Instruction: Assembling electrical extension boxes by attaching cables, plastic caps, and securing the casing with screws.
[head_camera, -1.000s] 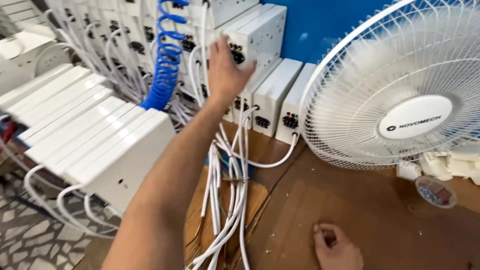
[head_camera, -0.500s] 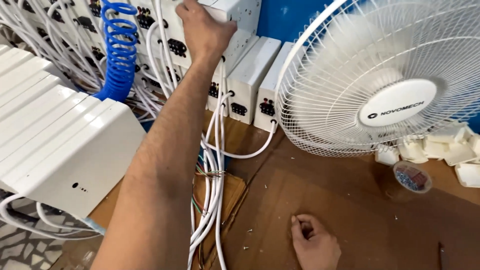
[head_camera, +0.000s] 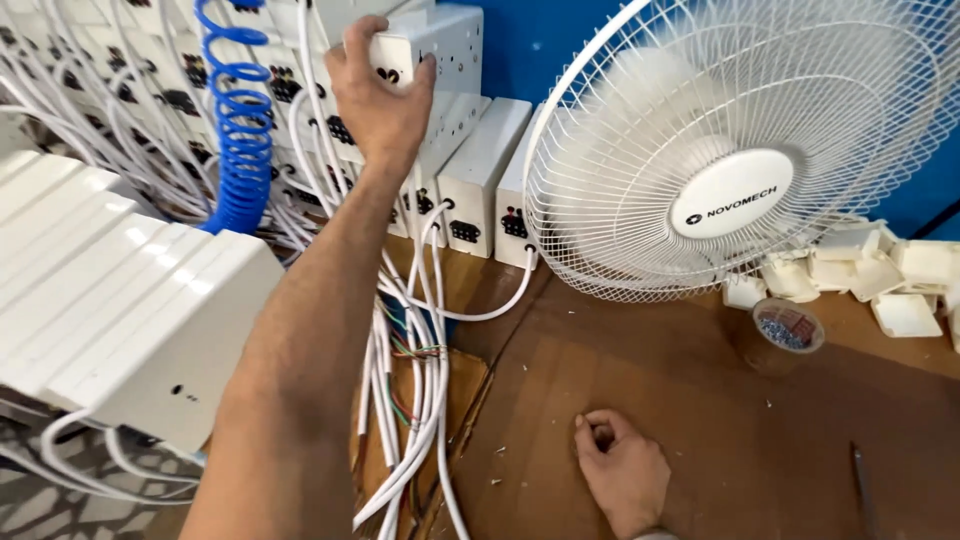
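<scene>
The left hand (head_camera: 378, 95) gripped a white box (head_camera: 430, 50) at 11 o'clock atop the stacked boxes; the right hand (head_camera: 622, 480) rested loosely curled, holding nothing, on the tabletop (head_camera: 720, 400) at 6 o'clock

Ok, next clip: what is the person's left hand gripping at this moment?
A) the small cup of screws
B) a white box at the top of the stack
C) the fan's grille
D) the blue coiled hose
B: the left hand is wrapped around the end of a white box high in the stack, while the right hand rests on the brown tabletop.
</scene>
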